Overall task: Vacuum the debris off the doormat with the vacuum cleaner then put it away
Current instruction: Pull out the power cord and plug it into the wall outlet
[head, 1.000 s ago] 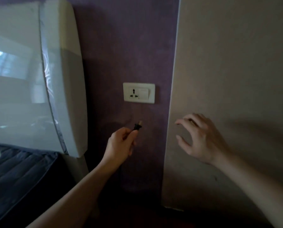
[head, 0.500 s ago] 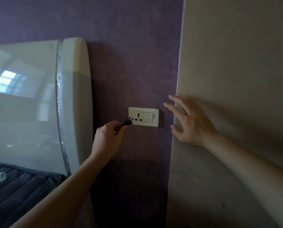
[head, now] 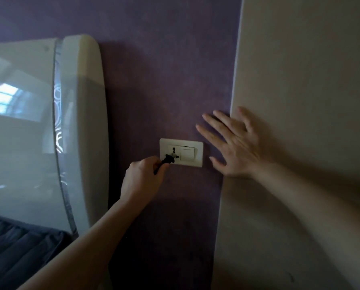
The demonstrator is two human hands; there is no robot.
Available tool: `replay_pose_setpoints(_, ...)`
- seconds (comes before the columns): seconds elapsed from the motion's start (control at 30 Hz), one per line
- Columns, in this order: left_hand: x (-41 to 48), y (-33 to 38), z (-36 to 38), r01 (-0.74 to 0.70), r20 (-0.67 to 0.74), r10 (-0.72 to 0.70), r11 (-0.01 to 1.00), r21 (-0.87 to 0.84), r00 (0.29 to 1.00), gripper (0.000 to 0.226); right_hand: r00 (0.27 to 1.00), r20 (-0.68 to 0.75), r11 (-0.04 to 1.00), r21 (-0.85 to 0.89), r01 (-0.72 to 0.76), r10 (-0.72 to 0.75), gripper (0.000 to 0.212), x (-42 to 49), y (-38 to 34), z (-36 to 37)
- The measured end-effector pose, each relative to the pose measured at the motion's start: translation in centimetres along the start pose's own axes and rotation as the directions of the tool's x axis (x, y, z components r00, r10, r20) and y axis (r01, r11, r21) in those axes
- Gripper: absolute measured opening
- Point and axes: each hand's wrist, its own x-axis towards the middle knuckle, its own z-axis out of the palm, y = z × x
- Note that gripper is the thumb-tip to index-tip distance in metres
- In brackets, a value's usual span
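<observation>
Within the last 1 s the black plug [head: 168, 159] has been carried up from below the wall plate [head: 198, 147] and is now set against the socket [head: 173, 150] in the plate's left half, beside the rocker switch [head: 187, 154] in its right half. Whether the pins are seated cannot be made out; they appear to be at the holes rather than fully home. The right hand [head: 235, 147] has been brought from mid-air onto the corner where the purple wall [head: 164, 80] meets the beige wall panel [head: 300, 80].

From this it is judged that power is only now being arranged and that vacuuming has not begun. Neither the vacuum cleaner nor the doormat is in view; only the plug, presumably the cleaner's, is seen.

The left hand [head: 142, 178] is extended from the lower left, its fingers curled round the plug's rear and pinching it. The right hand is laid flat with fingers straight and spread, holding nothing, just beyond the plate's right edge, apparently as a brace. A glossy headboard [head: 80, 122] stands against the purple wall's left edge.
</observation>
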Motion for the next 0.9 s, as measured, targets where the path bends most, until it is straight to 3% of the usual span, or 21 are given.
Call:
replay_pose_setpoints(0.57, 0.0, 1.8, -0.1, -0.089, -0.008, 0.089, 0.995, 0.039, 0.996, 0.024, 0.998, -0.059, 0.999, -0.032, -0.005, 0.003, 0.082, 0.0, -0.1, 0.1)
replay_pose_setpoints(0.9, 0.0, 0.7, -0.3, -0.005, 0.014, 0.004, 0.997, 0.081, 1.0, 0.027, 0.999, -0.035, 0.998, -0.065, 0.005, -0.007, 0.08, -0.1, 0.0, -0.3)
